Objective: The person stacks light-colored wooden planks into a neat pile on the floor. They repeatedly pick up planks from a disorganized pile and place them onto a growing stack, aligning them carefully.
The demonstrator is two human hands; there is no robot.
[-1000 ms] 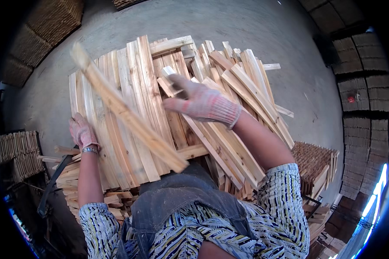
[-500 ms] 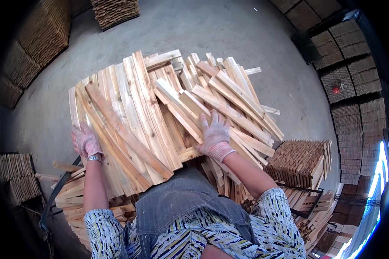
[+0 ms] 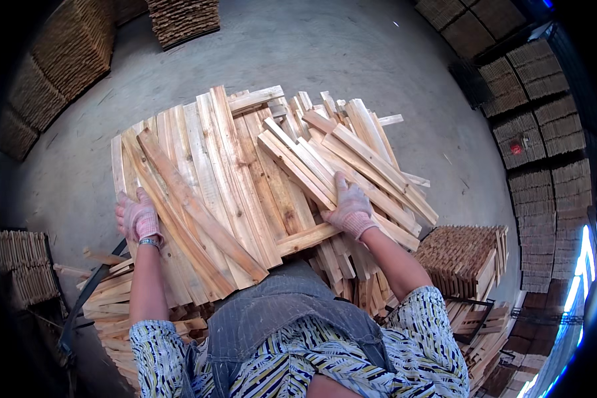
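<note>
Both of my hands wear pale pinkish work gloves. My left hand (image 3: pixel 138 217) rests at the left edge of a row of wooden boards (image 3: pixel 186 159), its thumb apart from the fingers. Two narrow strips (image 3: pixel 192 205) lie slantwise across those boards. On the right, my right hand (image 3: pixel 350 209) grips the near end of several loose wooden slats (image 3: pixel 298 166), its thumb toward the left and some fingers hidden by the wood. A short crosspiece (image 3: pixel 308 239) lies just left of that hand, along the near edge.
More slats (image 3: pixel 378 166) lie in a jumble on the right. Below, loose wood (image 3: pixel 113 305) fills the lower left, beside a dark metal bar (image 3: pixel 83 312). A bundled stack (image 3: pixel 461 255) stands at right. Tall wood stacks (image 3: pixel 66 60) line the concrete floor (image 3: pixel 312 46).
My right hand has moved right, and the loose slats with it, uncovering more of the boards beneath. Its spread fingers have closed round the slats. My left hand stays at the left edge.
</note>
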